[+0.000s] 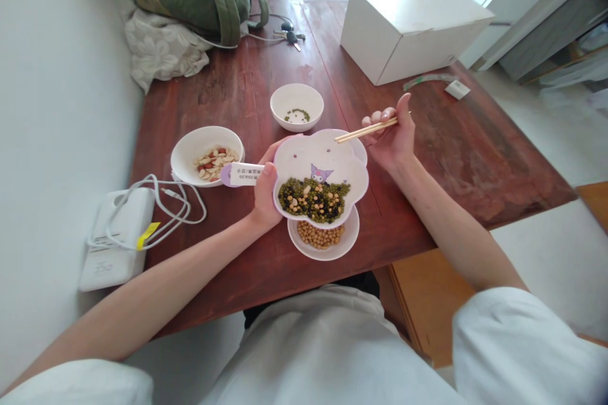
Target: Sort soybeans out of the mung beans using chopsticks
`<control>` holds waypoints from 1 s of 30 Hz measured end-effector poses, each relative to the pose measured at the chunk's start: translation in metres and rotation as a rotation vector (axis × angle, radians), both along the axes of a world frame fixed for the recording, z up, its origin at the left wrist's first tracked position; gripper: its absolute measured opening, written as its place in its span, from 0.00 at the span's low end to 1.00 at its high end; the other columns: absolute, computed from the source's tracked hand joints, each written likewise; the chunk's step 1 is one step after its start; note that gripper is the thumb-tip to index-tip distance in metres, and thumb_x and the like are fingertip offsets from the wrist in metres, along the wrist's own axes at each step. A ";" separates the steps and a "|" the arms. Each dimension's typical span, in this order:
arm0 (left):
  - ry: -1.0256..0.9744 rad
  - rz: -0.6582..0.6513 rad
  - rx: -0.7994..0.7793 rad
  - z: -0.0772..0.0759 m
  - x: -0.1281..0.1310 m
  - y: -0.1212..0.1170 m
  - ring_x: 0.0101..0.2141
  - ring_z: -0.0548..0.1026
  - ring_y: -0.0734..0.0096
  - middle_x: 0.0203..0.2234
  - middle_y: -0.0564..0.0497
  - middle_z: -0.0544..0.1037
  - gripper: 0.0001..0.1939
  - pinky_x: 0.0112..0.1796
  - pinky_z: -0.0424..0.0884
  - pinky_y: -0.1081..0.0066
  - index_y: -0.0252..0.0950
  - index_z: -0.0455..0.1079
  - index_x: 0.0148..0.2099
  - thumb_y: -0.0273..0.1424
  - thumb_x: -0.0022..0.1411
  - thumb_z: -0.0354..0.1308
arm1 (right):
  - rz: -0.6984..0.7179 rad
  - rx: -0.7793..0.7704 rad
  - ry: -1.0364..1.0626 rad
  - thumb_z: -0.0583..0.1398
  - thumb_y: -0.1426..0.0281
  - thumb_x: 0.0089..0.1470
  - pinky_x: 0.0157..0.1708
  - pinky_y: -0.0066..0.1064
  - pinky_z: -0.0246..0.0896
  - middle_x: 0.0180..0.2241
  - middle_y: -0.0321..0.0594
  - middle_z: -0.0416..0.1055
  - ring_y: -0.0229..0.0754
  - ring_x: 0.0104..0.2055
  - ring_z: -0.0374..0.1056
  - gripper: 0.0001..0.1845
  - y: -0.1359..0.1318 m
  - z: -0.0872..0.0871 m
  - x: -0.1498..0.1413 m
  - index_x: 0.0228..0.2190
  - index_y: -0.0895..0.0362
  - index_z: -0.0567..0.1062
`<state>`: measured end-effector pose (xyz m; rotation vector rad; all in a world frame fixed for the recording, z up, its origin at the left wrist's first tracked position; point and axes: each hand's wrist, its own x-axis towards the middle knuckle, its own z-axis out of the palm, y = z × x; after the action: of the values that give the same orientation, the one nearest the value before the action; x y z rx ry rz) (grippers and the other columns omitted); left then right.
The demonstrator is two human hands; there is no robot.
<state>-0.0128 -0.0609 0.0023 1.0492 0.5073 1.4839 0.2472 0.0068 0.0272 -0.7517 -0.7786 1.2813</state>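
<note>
At the left stands a bowl [179,150] with nuts [216,163], and just beside it is the labelled handle [244,174] of the dish. The left hand [267,186] is closed on the left edge of the dish [308,149], thumb on top near the handle; most of the other fingers are hidden underneath. The dish is held over the table [237,266], between the two hands, above a bowl [325,255] of yellow beans [320,237]. A third bowl [280,101] stands behind it.

The dish seems to be a light and stiff one, perhaps plastic, with a smooth inside. Its mixed beans [313,202] lie at the near side, so I think the weight pulls there, and a tilt could make them roll. The left edge together with the handle appears the best place for holding.

At the right, the right hand [392,142] has its fingers bent around the chopsticks [365,130], thumb raised. Their tips are close together over the dish, with nothing visible between them. The chopsticks look thin, light and rigid; their rear part suits the grip.
</note>
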 end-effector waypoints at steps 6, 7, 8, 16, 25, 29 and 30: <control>0.014 0.000 0.014 -0.002 -0.001 0.001 0.59 0.83 0.39 0.56 0.40 0.87 0.32 0.62 0.78 0.47 0.41 0.83 0.61 0.58 0.73 0.59 | 0.060 -0.052 -0.035 0.71 0.34 0.53 0.14 0.29 0.45 0.15 0.32 0.59 0.35 0.19 0.56 0.35 -0.003 -0.003 -0.005 0.18 0.49 0.75; 0.009 -0.004 0.006 -0.002 -0.001 0.000 0.59 0.83 0.38 0.56 0.41 0.87 0.31 0.62 0.78 0.47 0.41 0.83 0.61 0.58 0.73 0.59 | 0.059 -0.060 -0.051 0.71 0.33 0.53 0.13 0.29 0.45 0.15 0.32 0.60 0.35 0.18 0.56 0.35 -0.004 -0.003 -0.005 0.18 0.49 0.75; 0.004 -0.007 0.006 -0.002 -0.001 0.000 0.59 0.83 0.38 0.56 0.41 0.87 0.31 0.61 0.78 0.46 0.41 0.83 0.61 0.59 0.72 0.60 | 0.055 -0.066 -0.063 0.70 0.33 0.53 0.13 0.29 0.45 0.15 0.32 0.60 0.35 0.18 0.56 0.36 -0.005 -0.002 -0.005 0.18 0.49 0.75; -0.010 -0.005 0.002 0.000 0.001 0.000 0.59 0.84 0.40 0.55 0.40 0.87 0.31 0.62 0.79 0.47 0.40 0.83 0.60 0.58 0.72 0.61 | 0.022 -0.032 -0.053 0.70 0.36 0.57 0.13 0.28 0.44 0.17 0.32 0.63 0.32 0.17 0.53 0.36 -0.004 -0.003 -0.006 0.16 0.51 0.74; 0.012 0.017 0.014 -0.001 0.000 0.000 0.59 0.84 0.41 0.55 0.40 0.87 0.32 0.63 0.78 0.48 0.39 0.83 0.60 0.59 0.72 0.60 | 0.054 -0.046 -0.109 0.67 0.33 0.57 0.15 0.29 0.45 0.11 0.30 0.52 0.34 0.16 0.50 0.37 -0.005 -0.004 -0.004 0.17 0.49 0.73; 0.006 -0.002 0.013 -0.002 -0.001 0.000 0.60 0.83 0.40 0.58 0.41 0.87 0.29 0.63 0.78 0.48 0.42 0.84 0.61 0.57 0.74 0.59 | 0.047 -0.052 -0.128 0.67 0.32 0.55 0.15 0.30 0.45 0.12 0.30 0.54 0.34 0.16 0.51 0.37 -0.005 -0.004 -0.004 0.17 0.49 0.73; 0.000 -0.007 0.017 -0.002 -0.001 0.000 0.61 0.83 0.40 0.58 0.41 0.87 0.28 0.63 0.78 0.48 0.42 0.84 0.61 0.56 0.74 0.59 | 0.045 -0.042 -0.131 0.68 0.31 0.54 0.15 0.30 0.45 0.12 0.30 0.54 0.34 0.16 0.52 0.37 -0.005 -0.004 -0.004 0.17 0.49 0.73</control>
<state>-0.0139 -0.0607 0.0001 1.0629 0.4910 1.4845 0.2433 0.0023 0.0234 -0.8623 -0.8810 1.3020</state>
